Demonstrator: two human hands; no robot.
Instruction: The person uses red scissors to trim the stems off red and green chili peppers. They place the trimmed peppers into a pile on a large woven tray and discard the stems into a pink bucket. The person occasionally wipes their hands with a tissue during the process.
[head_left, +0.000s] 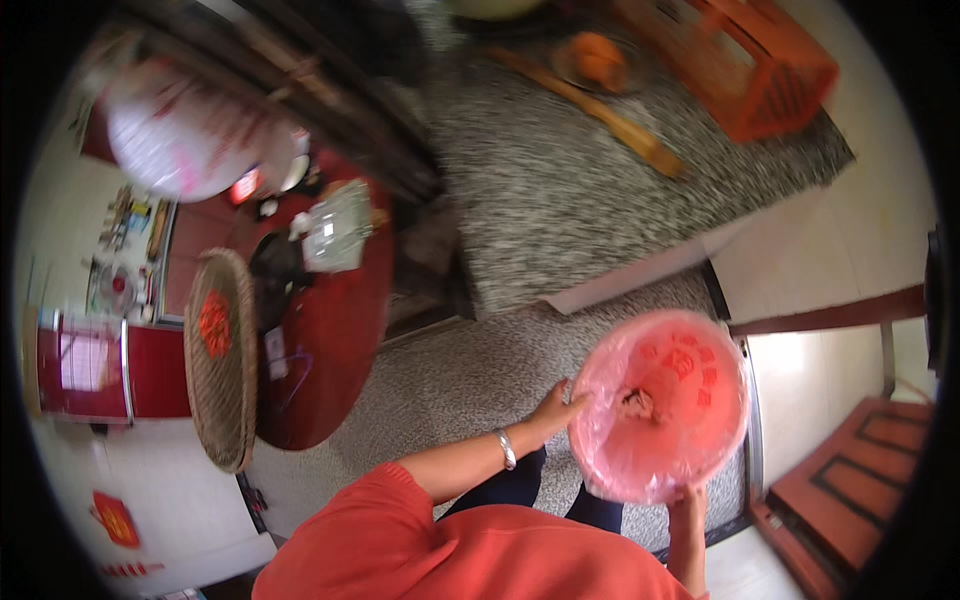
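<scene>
A round red basin (664, 405), wrapped or lined with clear plastic film, is held in front of me over the speckled floor. It bears red printed writing, and a small crumpled dark and pale spot shows near its middle. My left hand (556, 412) grips the basin's left rim, thumb spread from the fingers; a silver bracelet is on that wrist. At the lower rim, my right hand (688, 499) also holds the basin, its fingers partly hidden beneath it.
Ahead stands a granite counter (540, 187) with a wooden stick (600, 112), an orange item in a bowl (598, 61) and an orange plastic crate (780, 82). At left are a round red table (337, 330) and a woven basket (225, 405) holding orange-red pieces. A red-brown door (847, 480) is at right.
</scene>
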